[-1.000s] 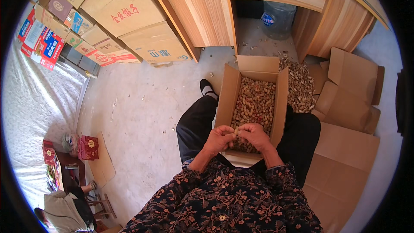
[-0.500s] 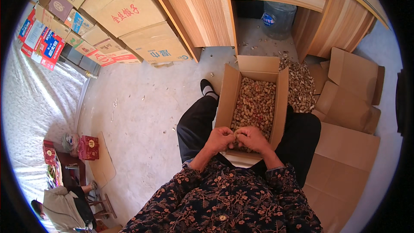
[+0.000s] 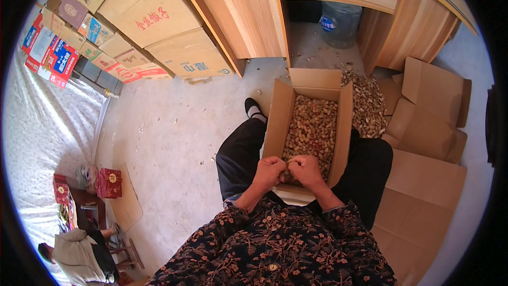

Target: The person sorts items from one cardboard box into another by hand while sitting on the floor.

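Note:
A cardboard box [image 3: 280, 107] with raised flaps stands between my knees. It is filled with unshelled peanuts [image 3: 312, 119], with some reddish kernels among them. Over the near end of the box, my left hand [image 3: 270, 170] and my right hand [image 3: 305, 169] meet fingertip to fingertip. Both are closed in a pinch on a small pale peanut, mostly hidden by the fingers.
Empty peanut shells [image 3: 368, 103] lie heaped on the floor right of the box. Flattened cardboard [image 3: 423, 196] covers the right side. Ahead are a wooden desk [image 3: 238, 10] and a water jug [image 3: 341, 24]. Stacked cartons [image 3: 153, 18] stand left; another person [image 3: 79, 254] sits lower left.
My hands stay together over the near end of the box, with the fingers shifted slightly. At lower left, the other person's head and body have moved a little.

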A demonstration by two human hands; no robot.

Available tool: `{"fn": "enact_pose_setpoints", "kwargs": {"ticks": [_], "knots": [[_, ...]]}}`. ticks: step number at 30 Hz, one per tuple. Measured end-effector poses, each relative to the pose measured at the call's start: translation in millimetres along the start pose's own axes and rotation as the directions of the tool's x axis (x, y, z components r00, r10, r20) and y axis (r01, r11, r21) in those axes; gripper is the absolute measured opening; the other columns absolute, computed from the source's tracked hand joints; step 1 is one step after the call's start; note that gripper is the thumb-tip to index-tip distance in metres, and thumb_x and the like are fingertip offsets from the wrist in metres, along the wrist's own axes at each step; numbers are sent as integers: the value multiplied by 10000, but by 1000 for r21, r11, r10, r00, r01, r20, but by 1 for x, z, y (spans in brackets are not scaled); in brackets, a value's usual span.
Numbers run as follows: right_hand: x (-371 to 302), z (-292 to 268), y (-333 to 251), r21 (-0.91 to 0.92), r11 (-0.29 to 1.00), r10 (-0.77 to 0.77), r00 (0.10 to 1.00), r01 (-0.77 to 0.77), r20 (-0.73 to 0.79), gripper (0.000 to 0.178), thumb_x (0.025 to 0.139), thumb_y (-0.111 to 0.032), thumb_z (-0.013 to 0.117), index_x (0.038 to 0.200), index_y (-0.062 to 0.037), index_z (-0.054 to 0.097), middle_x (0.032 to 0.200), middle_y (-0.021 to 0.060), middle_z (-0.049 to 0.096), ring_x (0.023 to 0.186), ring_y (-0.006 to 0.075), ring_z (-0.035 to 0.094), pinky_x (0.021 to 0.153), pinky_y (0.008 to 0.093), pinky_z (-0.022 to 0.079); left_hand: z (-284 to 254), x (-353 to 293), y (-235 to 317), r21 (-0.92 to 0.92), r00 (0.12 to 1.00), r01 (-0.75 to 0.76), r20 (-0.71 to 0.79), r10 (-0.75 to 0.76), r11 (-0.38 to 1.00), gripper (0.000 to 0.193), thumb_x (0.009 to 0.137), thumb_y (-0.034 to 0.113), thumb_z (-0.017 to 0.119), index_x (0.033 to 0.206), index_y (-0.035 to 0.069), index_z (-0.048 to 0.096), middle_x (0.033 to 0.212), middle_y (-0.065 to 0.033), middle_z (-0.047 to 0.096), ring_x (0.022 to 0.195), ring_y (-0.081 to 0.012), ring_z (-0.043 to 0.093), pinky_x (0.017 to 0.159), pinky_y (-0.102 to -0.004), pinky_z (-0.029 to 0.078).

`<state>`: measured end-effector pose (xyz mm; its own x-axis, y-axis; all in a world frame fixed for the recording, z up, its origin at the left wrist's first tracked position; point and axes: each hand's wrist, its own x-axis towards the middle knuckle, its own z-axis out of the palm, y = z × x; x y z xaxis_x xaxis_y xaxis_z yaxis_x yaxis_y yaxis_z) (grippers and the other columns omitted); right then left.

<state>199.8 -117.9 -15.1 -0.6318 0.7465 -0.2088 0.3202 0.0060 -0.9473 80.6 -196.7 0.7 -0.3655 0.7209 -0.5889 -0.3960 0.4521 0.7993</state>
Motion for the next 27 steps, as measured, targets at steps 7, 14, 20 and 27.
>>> {"fn": "enact_pose_setpoints", "kwargs": {"ticks": [7,14,20,27], "knots": [[0,-22,-14,393,877,196,953,-276,233,143,752,-97,534,759,24,610,632,38,577,507,78,508,467,204,414,-1,-3,7,-210,988,88,142,-59,974,89,761,71,540,685,25,539,529,-62,520,370,-92,418,321,-206,293],[0,-17,-15,445,859,170,961,-252,217,136,765,-97,540,737,23,599,619,46,577,482,72,490,441,199,397,-9,7,-12,-493,941,299,295,-166,817,51,756,54,524,790,16,525,678,-65,545,475,-94,469,334,-178,306],[5,-17,3,606,736,163,948,-301,274,151,783,-125,559,707,2,587,593,43,569,454,74,469,411,205,377,-8,6,-9,-560,894,412,399,-203,718,127,772,61,512,882,-4,504,757,-80,559,506,-80,466,343,-164,313],[6,-19,-3,594,717,250,930,-365,269,126,759,-108,574,673,-17,565,553,24,508,424,88,462,368,216,376,-7,9,-14,-636,840,523,496,-218,567,122,804,78,510,899,2,500,757,-102,569,496,-80,452,338,-170,306]]}}
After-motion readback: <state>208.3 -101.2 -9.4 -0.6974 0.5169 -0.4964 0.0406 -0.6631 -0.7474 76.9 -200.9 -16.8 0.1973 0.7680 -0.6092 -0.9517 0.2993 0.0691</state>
